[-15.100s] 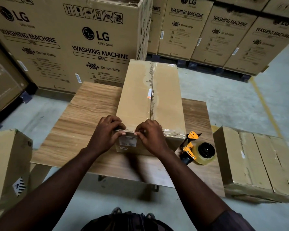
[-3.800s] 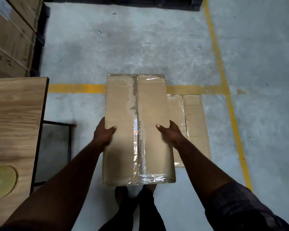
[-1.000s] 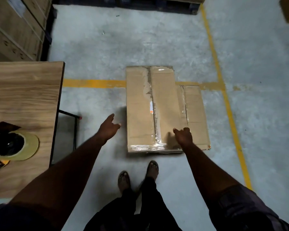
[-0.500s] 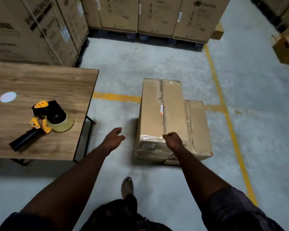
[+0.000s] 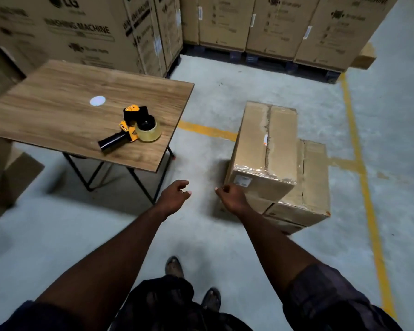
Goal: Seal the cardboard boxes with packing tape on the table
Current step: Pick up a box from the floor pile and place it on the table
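I am standing on the concrete floor [image 5: 225, 91] with both arms reaching forward. My left hand [image 5: 175, 197] is hanging in the air, fingers loosely curled and gripping nothing. My right hand [image 5: 232, 197] is doing the same, fingers loosely curled, just in front of the near corner of the taped box [image 5: 265, 144]; I cannot tell whether it is touching the cardboard.

That taped box is sitting to my right, off the table, resting on top of a lower box [image 5: 313, 177] on the floor. Clear tape is running along its top seam and wrapping over the near end. Its flaps are lying shut, so whatever is inside is hidden. The lower box is sticking out to the right, closed as well.

The table [image 5: 58, 111] is standing to my left, carrying the tape dispenser [image 5: 134, 130], which is lying on its side near the right edge. Tall cartons [image 5: 81, 32] are lining the back.
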{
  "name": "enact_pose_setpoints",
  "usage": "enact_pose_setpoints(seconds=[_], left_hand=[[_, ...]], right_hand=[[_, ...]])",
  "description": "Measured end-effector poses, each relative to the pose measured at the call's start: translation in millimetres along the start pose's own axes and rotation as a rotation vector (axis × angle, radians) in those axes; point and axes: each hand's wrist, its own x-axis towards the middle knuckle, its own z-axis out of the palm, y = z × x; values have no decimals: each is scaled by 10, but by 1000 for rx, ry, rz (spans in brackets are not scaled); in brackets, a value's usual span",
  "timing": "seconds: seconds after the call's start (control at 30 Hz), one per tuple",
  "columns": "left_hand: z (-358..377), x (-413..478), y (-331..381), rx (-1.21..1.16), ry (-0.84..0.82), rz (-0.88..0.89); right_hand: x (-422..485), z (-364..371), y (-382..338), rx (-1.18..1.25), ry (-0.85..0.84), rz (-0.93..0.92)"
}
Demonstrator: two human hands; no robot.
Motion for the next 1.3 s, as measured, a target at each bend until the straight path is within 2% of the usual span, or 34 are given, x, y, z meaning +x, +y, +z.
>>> enact_pose_setpoints(seconds=[0.13, 0.23, 0.5, 0.83, 1.07, 1.3], left_hand=[[-398, -265, -247, 43, 72, -39], [-640, -403, -396, 193, 117, -24], [-2156, -1019, -1553, 398, 260, -80], [-4232, -1791, -3315, 380, 395, -256], [-5110, -1945, -3904, 283, 482, -317], [-5914, -1666, -4337, 164, 534, -354]], right_hand=[[-255, 405, -460, -104, -38, -173], [-369, 656, -672, -226, -101, -283], [-890, 2321, -1657, -595, -318, -628], [-1530, 4744, -2793, -633, -488, -772], [-1687, 5886, -3460, -697, -595, -848], [-1381, 6826, -4129, -766, -691, -915]])
